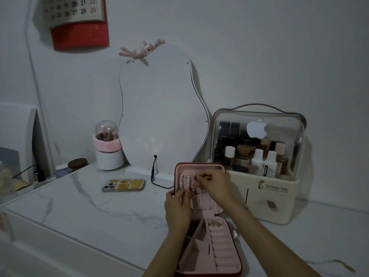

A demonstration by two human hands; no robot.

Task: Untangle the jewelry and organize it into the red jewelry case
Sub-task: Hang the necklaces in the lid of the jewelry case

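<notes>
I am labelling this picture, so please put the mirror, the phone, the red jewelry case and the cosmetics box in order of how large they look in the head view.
1. mirror
2. cosmetics box
3. red jewelry case; it lies nearer the camera, so its real size is unsure
4. phone

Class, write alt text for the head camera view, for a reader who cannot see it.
Two hands work at the upright lid of an open red jewelry case on a marble-patterned table: the left hand and right hand both pinch at a pearl bracelet there. A phone, mirror and cosmetics organizer stand behind.
</notes>
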